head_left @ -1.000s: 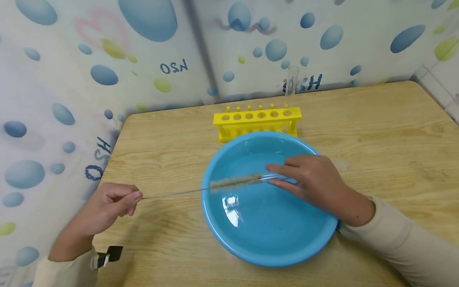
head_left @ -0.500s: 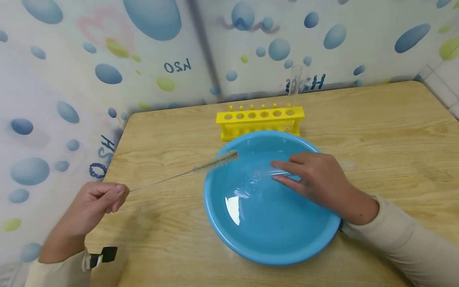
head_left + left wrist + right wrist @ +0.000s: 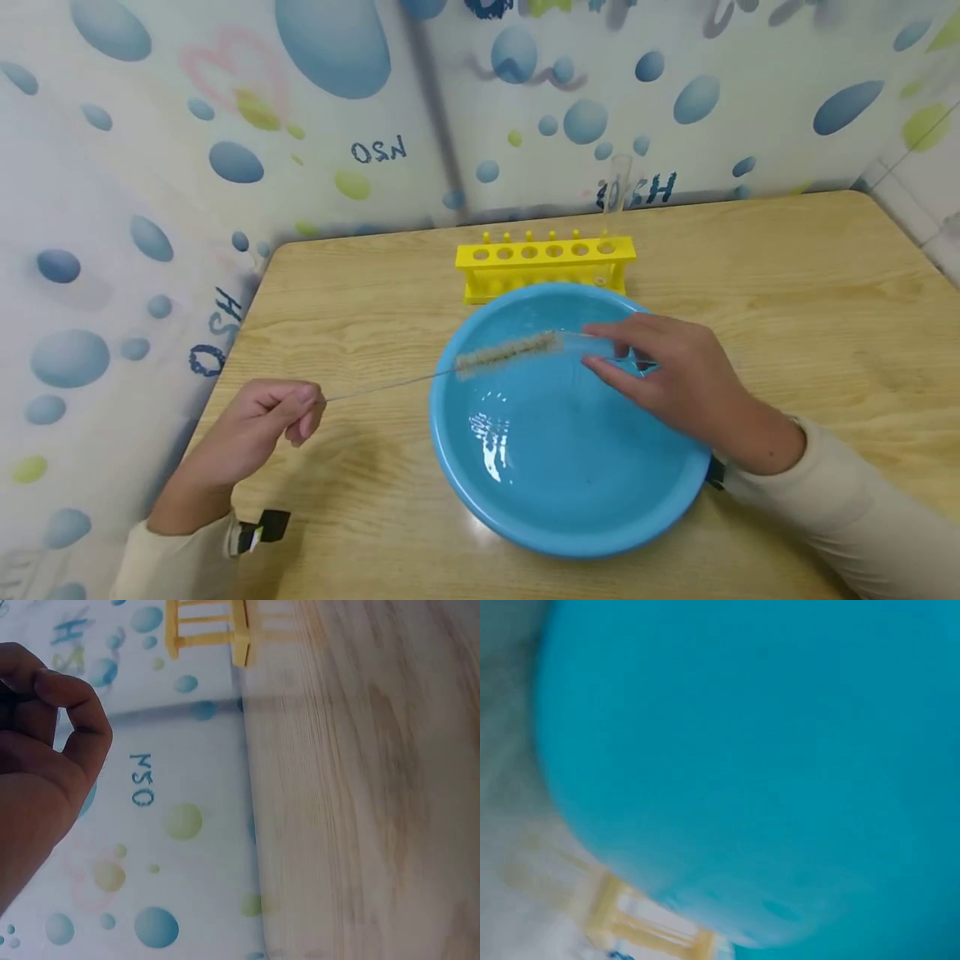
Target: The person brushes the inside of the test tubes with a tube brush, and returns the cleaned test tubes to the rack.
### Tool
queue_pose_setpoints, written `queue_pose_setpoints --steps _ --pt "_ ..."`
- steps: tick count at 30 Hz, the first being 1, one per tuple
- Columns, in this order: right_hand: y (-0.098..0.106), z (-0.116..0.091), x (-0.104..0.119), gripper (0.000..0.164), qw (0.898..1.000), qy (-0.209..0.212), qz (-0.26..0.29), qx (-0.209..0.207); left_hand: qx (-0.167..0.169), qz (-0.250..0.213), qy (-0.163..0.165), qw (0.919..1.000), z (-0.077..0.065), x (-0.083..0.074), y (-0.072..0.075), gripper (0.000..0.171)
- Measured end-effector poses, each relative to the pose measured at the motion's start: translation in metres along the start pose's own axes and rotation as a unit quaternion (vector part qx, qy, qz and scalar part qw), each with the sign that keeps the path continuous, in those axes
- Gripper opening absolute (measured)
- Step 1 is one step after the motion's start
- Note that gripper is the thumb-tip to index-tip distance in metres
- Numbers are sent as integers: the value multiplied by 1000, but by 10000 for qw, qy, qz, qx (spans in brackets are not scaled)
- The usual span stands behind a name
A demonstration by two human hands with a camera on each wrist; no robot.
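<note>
My left hand (image 3: 270, 421) pinches the thin wire handle of a test tube brush (image 3: 506, 354) in the head view. The brush's tan bristles reach over the blue basin (image 3: 442, 450), their tip right at the mouth of a clear glass test tube (image 3: 600, 344). Thumb and fingers of my right hand (image 3: 675, 375) grip that tube, held nearly level above the water in the basin. In the left wrist view the left hand (image 3: 52, 735) shows curled fingers at the edge, with the brush out of sight. Only the basin and a blurred rack show in the right wrist view.
Behind the basin stands a yellow test tube rack (image 3: 546, 254). One clear test tube (image 3: 617, 192) is upright in its rightmost hole. The wooden table (image 3: 337, 300) runs back to a wall (image 3: 315, 175) with painted bubbles.
Half a second ago the brush was clear of the tube, over the basin's left rim. Since then my left hand has moved right, bringing the bristles to the tube, which the right hand still holds.
</note>
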State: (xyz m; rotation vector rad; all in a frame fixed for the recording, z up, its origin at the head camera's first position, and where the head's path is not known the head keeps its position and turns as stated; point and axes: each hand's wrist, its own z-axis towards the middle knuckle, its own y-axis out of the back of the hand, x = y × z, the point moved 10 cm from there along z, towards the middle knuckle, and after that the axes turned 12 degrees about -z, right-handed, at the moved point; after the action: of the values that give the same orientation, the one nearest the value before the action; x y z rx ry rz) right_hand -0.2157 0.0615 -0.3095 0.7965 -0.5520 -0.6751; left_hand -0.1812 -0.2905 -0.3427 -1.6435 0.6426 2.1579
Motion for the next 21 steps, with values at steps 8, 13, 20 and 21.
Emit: queue_pose_setpoints --steps 8,13,20,21 --pt "48 2 -22 43 9934 -480 884 -556 106 612 460 9970 26 16 -13 44" --pt "62 8 -29 37 9923 -674 923 -468 370 515 593 9962 45 22 -29 43" --pt "72 25 -31 29 9920 -859 901 -222 842 548 833 9914 73 32 -56 41" --pt "73 29 -31 27 9921 -911 841 -173 903 531 871 9907 75 34 -59 41"
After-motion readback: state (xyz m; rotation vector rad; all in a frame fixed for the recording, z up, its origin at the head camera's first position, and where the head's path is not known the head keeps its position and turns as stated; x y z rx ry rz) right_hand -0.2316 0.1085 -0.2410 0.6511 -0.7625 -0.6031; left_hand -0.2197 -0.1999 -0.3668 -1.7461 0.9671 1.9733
